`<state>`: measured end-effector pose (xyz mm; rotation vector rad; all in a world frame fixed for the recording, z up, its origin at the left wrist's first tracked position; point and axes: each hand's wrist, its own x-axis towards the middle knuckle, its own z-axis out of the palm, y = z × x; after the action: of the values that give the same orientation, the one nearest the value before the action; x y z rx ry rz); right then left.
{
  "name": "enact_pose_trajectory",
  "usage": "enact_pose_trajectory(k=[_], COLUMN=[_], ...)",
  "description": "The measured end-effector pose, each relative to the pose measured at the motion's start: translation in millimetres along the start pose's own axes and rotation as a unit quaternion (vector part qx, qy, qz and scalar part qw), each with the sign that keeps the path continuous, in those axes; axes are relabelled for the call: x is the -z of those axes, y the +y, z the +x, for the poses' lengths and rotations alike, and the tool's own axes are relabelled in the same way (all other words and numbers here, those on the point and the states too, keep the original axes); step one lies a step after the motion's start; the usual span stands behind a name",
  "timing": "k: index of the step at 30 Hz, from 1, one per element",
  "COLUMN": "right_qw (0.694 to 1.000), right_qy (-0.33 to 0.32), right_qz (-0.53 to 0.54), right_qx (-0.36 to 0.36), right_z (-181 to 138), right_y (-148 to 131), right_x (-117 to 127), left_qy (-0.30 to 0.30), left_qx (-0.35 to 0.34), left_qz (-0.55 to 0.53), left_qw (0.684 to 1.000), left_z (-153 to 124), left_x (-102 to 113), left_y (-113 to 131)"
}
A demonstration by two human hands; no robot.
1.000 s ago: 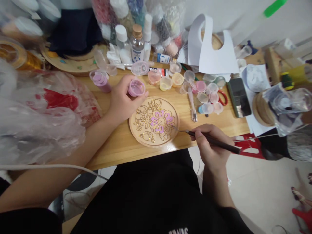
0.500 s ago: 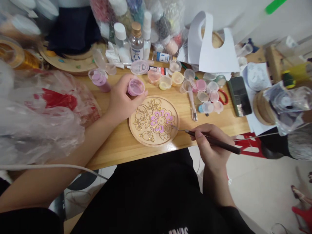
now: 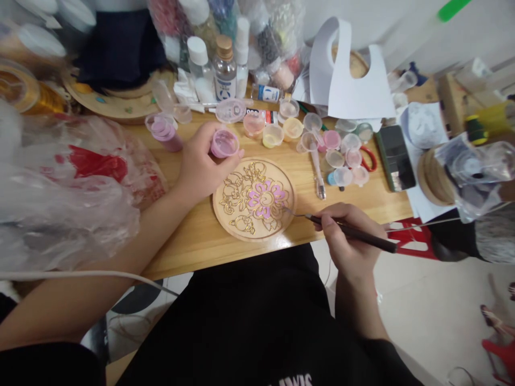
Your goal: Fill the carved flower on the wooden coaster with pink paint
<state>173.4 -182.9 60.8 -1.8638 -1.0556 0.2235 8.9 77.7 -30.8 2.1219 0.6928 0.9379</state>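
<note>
Comparing this moment with the frame from half a second ago, I find almost nothing changed: both hands and every object sit where they were, and only the view itself has nudged very slightly.

My left hand [image 3: 201, 166] rests on the light wooden bench [image 3: 193, 241], its fingers [image 3: 237, 155] curled round a small pink paint cup [image 3: 224, 143] that stays upright with its open mouth facing up. The cup is held just beyond the far-left rim of the round wooden disc [image 3: 254, 199], close to it; I cannot tell whether the two touch.

The disc lies flat near the middle of the bench's near edge. It carries a raised gold floral outline, with the central flower filled in purple, the same as before.

My right hand [image 3: 350, 241] hangs off the near edge, toward the bench's right end. Its fingers [image 3: 328, 221] are pinched shut on a thin dark-handled tool [image 3: 354, 231]. The tool's fine metal tip still lies at the disc's right rim; no stroke shows between the frames.

Further toward the far edge, right of the cup, a cluster of small clear plastic cups [image 3: 341, 155] with pink and yellow contents is unmoved, with a dark phone [image 3: 395, 158] just to their right. A crumpled clear plastic bag with red print [image 3: 80, 177] covers the bench's left end.
</note>
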Motion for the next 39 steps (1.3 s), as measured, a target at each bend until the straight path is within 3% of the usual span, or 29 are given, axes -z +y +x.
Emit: enact_pose_trajectory(k=[10, 16, 22, 26, 31, 35, 39], right_qw=[0.999, 0.980, 0.962, 0.962, 0.980, 0.976, 0.973], right_qy=[0.011, 0.072, 0.097, 0.038, -0.050, -0.057, -0.049], right_qz=[0.037, 0.160, 0.252, 0.269, 0.190, 0.203, 0.223], right_qx=[-0.022, -0.092, -0.038, 0.012, 0.042, 0.059, 0.026], right_z=[-2, 17, 34, 30, 35, 40, 42], right_y=[6, 6, -13, -29, -47, -51, -45], right_x=[0, -3, -21, -33, -42, -52, -62], left_qy=[0.017, 0.047, 0.069, 0.077, 0.071, 0.071, 0.052], left_qx=[-0.019, -0.086, -0.191, -0.224, -0.231, -0.244, -0.236], left_qz=[-0.007, 0.011, 0.048, 0.063, 0.082, 0.061, 0.055], left_qw=[1.000, 0.995, 0.978, 0.969, 0.967, 0.965, 0.969], left_z=[0, -1, -3, -6, -8, -6, -5], left_x=[-2, -4, 0, 2, 1, 1, 3], left_y=[0, 8, 24, 28, 28, 26, 23])
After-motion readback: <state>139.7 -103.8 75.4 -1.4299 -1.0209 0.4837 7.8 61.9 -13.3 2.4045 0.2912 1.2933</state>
